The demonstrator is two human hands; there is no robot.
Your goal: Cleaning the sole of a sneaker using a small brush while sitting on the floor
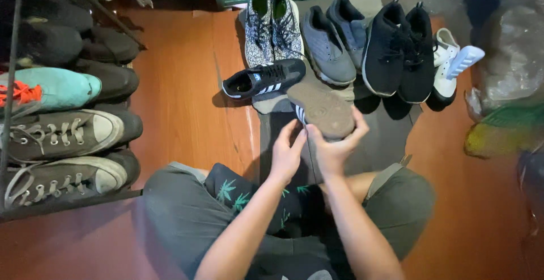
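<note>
Head view, both hands gripping upturned black sneaker, worn brown sole showing

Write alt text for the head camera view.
A seated person's left hand and right hand hold a sneaker sole-up over a grey mat. Its black striped mate and four more pairs line the mat; a shoe rack stands left.
</note>
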